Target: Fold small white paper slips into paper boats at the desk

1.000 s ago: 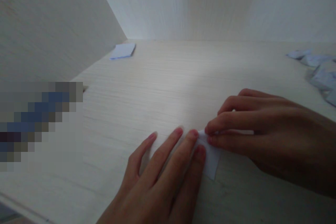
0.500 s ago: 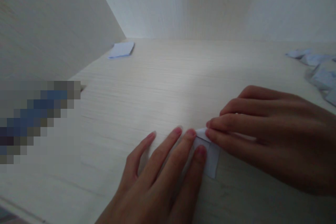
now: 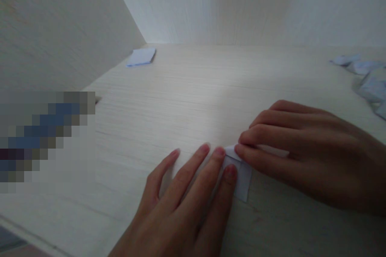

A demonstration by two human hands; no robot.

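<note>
A small piece of white paper (image 3: 243, 184) lies on the pale table, its top edge folded over in a narrow flap. My left hand (image 3: 187, 196) rests on it from the lower left, fingers spread, with two fingertips pressing the paper down and the others on the table. From the right, my right hand (image 3: 307, 148) has its fingers drawn together, thumb and forefinger pinching the paper at the folded edge. Part of the paper is hidden under both hands. A strip of white shows beneath the right fingers.
A flat folded white paper (image 3: 141, 57) sits at the far left corner of the table (image 3: 169, 100). Several folded or crumpled paper pieces (image 3: 374, 84) lie at the right edge. Pale walls rise at the back and left. A pixelated blue patch (image 3: 45, 128) covers the left side.
My right fingers have bent and closed in a little on the folded edge. The left hand has stayed almost still on the paper, and the view has shifted slightly.
</note>
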